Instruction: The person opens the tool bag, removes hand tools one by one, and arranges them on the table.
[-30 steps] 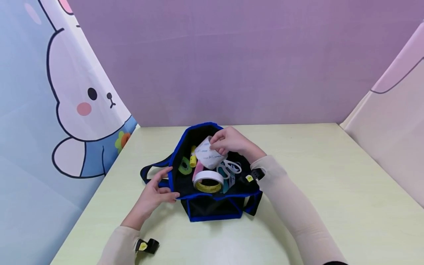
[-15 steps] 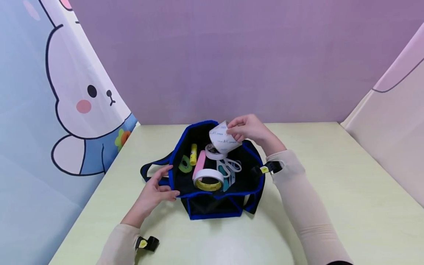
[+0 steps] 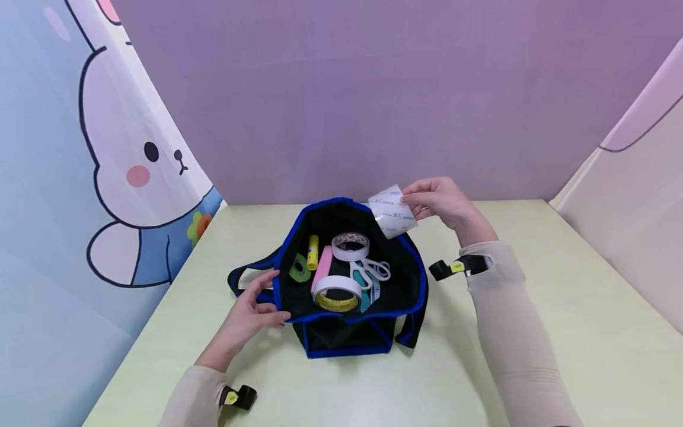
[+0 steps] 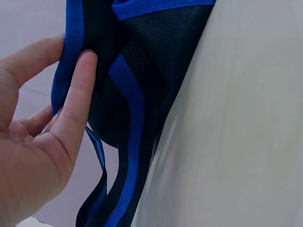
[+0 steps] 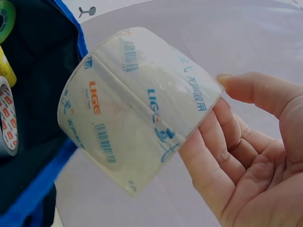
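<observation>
Translucent LIGE-printed plastic packet [image 5: 137, 113] held in midair at the far right rim of the black bag [image 3: 402, 279], right hand's [image 3: 449, 203] fingers pinching its right edge; left hand [image 3: 242, 322] grips the left rim. Best to brace that rim and lift wide of the fabric. Versus half a second ago: packet farther right, no longer overlapping the far white tape roll [image 3: 350, 255].

In the right wrist view, a wrapper [image 5: 135, 109] at mid-frame reads "LIGE" twice, in orange left of centre and in blue near the middle, with two blue barcodes [image 5: 129, 56] and blue Chinese characters. Print on a roll [image 5: 8, 118] at the left edge is too small to read.
</observation>
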### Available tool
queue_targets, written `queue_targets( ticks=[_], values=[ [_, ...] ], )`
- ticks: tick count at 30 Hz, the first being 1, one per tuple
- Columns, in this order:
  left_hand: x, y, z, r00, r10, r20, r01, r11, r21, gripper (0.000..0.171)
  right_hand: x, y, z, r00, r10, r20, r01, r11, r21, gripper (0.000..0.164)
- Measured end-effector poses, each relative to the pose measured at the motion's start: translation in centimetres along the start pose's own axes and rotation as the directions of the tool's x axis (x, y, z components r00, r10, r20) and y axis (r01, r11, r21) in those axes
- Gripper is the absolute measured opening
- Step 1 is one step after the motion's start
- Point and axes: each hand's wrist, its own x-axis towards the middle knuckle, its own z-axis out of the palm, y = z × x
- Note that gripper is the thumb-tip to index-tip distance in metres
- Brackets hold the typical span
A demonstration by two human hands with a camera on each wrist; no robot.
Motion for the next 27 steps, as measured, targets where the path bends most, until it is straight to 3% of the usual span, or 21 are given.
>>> queue_targets(
  ticks=[6,11,25,27],
  values=[
    [0.1,-0.1,0.1,1.000,0.002,-0.003,-0.002,1.000,-0.004,0.085,-0.9,0.0,-1.8,0.999,-0.017,-0.047,0.019,0.999,0.029,0.014],
    [0.2,-0.1,0.3,1.000,0.001,0.000,-0.001,1.000,-0.001,0.085,-1.3,0.4,-3.7,0.995,0.014,-0.101,-0.010,0.999,0.036,0.012],
    [0.1,0.1,0.4,1.000,-0.006,-0.003,0.006,1.000,0.011,0.085,-0.5,4.6,-6.9,0.976,0.146,-0.163,-0.169,0.975,-0.141,0.006],
    [0.1,0.1,0.5,1.000,-0.006,-0.004,0.006,1.000,0.011,0.085,-0.3,5.5,-7.1,0.972,0.165,-0.169,-0.195,0.964,-0.183,0.013]
  ],
)
